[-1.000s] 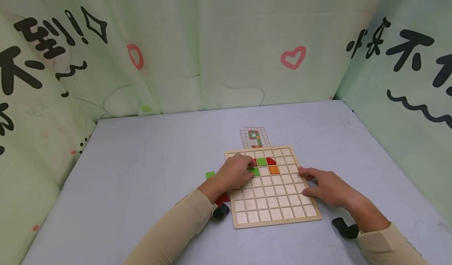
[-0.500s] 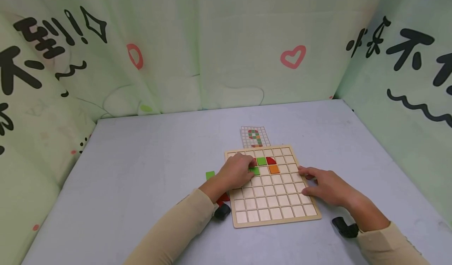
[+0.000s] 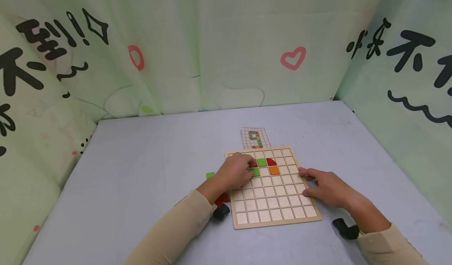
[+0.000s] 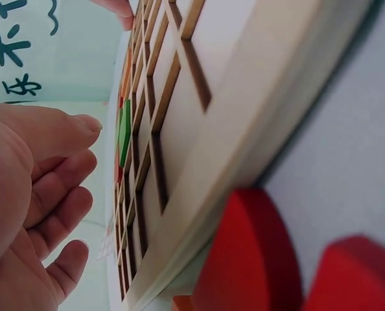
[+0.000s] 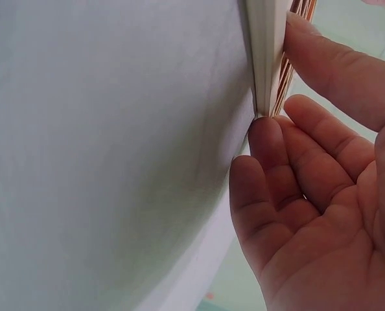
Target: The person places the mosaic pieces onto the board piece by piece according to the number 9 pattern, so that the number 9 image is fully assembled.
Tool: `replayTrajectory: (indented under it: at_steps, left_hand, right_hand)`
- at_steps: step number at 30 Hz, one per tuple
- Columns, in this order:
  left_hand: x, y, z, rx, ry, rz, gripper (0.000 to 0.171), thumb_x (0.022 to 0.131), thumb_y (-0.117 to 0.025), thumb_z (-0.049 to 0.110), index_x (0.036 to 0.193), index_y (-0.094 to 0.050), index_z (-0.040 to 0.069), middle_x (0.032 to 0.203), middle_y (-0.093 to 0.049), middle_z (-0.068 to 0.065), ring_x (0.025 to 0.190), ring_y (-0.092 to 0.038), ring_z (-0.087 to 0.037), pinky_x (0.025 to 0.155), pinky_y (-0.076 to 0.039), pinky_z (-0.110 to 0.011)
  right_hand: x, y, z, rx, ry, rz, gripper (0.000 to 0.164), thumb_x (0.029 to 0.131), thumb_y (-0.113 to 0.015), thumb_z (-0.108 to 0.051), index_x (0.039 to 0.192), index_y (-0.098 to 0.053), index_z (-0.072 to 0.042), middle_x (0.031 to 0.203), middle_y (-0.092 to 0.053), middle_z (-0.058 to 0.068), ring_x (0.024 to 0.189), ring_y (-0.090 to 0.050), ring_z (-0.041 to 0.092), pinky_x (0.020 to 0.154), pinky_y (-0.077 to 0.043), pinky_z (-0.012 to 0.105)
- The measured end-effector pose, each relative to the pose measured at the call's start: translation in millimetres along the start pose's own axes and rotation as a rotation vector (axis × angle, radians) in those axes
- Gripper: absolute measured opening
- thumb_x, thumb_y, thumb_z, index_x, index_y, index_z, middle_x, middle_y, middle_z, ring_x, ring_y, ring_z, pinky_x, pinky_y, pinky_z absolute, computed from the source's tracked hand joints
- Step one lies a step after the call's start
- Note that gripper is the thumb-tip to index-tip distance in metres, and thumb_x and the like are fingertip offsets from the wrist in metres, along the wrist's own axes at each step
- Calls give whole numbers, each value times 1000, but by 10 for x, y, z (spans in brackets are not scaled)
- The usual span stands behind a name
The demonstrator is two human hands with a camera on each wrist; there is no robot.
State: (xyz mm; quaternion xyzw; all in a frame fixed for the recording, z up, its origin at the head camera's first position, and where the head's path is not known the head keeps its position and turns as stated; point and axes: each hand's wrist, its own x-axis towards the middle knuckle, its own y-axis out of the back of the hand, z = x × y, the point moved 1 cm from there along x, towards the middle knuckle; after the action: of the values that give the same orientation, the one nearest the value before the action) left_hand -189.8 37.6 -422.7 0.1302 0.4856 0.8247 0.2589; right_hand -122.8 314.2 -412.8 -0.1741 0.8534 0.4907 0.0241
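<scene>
A wooden grid board [image 3: 273,202] lies on the table. Set in its upper cells are a green tile [image 3: 261,162], a red rounded tile [image 3: 271,161], an orange tile [image 3: 274,170], another green tile [image 3: 255,172] and a partly covered red piece [image 3: 253,163]. My left hand [image 3: 236,171] is over the board's upper left, its index fingertip at that covered red piece; its fingers are loosely bent around nothing visible in the left wrist view. My right hand [image 3: 330,187] rests its thumb and fingertips against the board's right edge, the thumb touching the rim [image 5: 262,61] in the right wrist view.
A printed card [image 3: 255,137] with a coloured grid pattern lies behind the board, partly under its far edge. Left of the board are a loose green tile [image 3: 210,175] and red pieces [image 4: 247,253], partly hidden by the left arm. Printed curtains surround the table [image 3: 159,151].
Both hands and the board stay nearly where they were. Slightly more of the red piece shows by the left index fingertip.
</scene>
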Motion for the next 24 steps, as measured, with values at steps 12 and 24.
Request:
replayTrajectory:
  at_steps: [12, 24]
  left_hand:
    - [-144, 101, -52, -40, 60, 13, 27, 95, -68, 21, 120, -69, 11, 113, -67, 3, 105, -55, -15, 90, -47, -29]
    - [-286, 169, -156, -81, 100, 12, 28, 93, -72, 21, 120, -69, 10, 112, -66, 1, 108, -54, -18, 91, -49, -31]
  right_hand:
    - [-7, 7, 12, -2, -4, 0, 64, 87, -77, -25, 139, -53, 2, 136, -56, 22, 117, -55, 40, 95, -43, 57]
    - [-4, 1, 14, -1, 2, 6, 62, 86, -78, -25, 138, -55, 2, 138, -56, 22, 117, -55, 39, 95, -43, 56]
